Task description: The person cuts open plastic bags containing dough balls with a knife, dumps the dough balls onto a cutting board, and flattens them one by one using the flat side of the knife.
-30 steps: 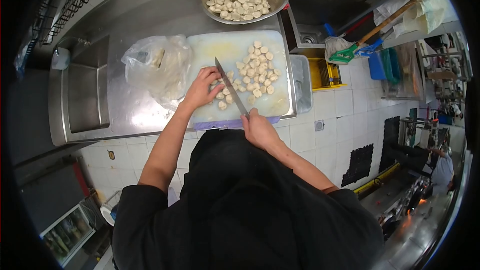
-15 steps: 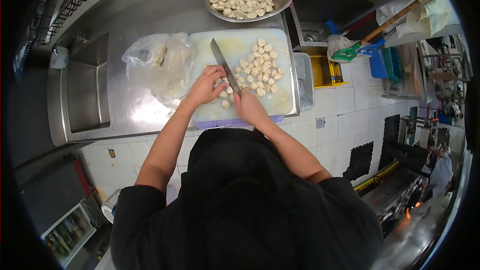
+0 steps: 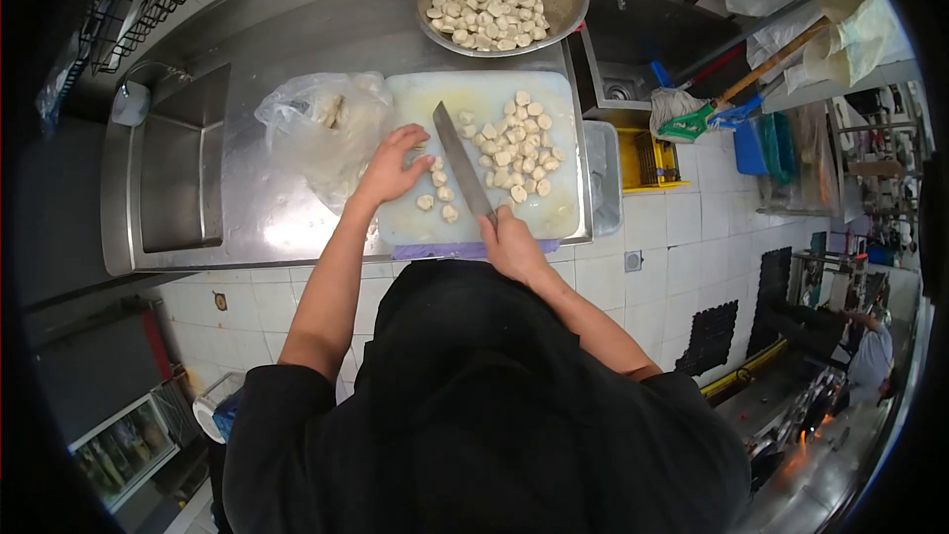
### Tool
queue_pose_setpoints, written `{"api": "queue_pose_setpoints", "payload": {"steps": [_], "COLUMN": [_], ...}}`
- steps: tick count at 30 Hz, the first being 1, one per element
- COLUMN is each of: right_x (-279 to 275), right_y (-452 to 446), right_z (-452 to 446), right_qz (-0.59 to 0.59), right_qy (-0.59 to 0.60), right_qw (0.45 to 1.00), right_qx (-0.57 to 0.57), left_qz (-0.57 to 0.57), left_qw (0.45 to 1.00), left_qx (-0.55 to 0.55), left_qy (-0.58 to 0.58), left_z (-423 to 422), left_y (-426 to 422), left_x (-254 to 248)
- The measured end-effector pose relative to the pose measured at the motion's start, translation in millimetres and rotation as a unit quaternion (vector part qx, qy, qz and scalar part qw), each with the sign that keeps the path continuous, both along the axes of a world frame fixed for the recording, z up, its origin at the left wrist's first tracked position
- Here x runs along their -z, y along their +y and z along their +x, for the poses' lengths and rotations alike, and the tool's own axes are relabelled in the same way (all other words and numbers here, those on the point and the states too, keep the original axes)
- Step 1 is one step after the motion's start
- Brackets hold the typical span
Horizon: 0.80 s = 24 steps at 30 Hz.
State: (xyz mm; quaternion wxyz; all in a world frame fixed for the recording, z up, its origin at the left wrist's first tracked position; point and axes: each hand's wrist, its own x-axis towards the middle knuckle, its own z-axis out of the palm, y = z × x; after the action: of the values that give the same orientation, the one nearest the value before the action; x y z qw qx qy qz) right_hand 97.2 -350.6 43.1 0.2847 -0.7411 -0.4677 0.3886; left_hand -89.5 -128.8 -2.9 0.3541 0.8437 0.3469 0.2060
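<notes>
My right hand (image 3: pixel 514 247) is closed round the handle of a kitchen knife (image 3: pixel 463 160), whose blade lies slantwise over the white cutting board (image 3: pixel 413 99). My left hand (image 3: pixel 393 168) is at the board's left side, fingers apart, beside a few pale round balls (image 3: pixel 442 193). Whether its fingertips touch one I cannot make out. Right of the blade spreads a heap of pale cut pieces (image 3: pixel 519 143), which look like halved fish balls. A clear plastic bag (image 3: pixel 326 153) with pale contents lies left of the board.
A metal colander (image 3: pixel 573 5) holding many similar pieces stands behind the board. Sinks (image 3: pixel 168 188) lie at the left and back right. A grey plastic tub (image 3: pixel 603 183) and yellow crate (image 3: pixel 647 158) sit right of the counter. A person (image 3: pixel 870 351) is near flames at far right.
The knife and my right hand have moved right and towards me, away from my left hand. My left hand has shifted slightly left and its fingers have spread. The view has shifted a little.
</notes>
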Motion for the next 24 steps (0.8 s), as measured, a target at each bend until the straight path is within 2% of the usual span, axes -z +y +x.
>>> {"api": "queue_pose_setpoints", "payload": {"steps": [2,7,9,13,24], "right_x": [14.9,8.5,8.4,0.6,4.8], "right_y": [-2.9,-0.8,0.4,1.7,7.2], "right_z": [-5.4,-11.0,-8.3,-6.2,-20.0], "right_qz": [0.004,-0.034,-0.048,-0.034,-0.026], "right_qy": [-0.034,-0.066,-0.081,-0.072,-0.065], "right_qw": [0.999,0.997,0.995,0.997,0.996], "right_qx": [-0.014,0.002,0.021,0.0,-0.047], "left_qz": [-0.006,-0.032,-0.068,-0.068,0.017], "left_qw": [1.0,0.997,0.995,0.996,0.996], "left_qx": [0.023,0.062,0.071,0.061,0.074], "left_qy": [0.02,0.042,0.011,-0.015,-0.046], "left_z": [-5.0,-8.8,-8.7,-6.9,-7.8], "left_y": [-1.2,-6.7,-10.3,-16.6,-18.0], "left_x": [0.1,-0.3,-0.5,0.0,0.5]}}
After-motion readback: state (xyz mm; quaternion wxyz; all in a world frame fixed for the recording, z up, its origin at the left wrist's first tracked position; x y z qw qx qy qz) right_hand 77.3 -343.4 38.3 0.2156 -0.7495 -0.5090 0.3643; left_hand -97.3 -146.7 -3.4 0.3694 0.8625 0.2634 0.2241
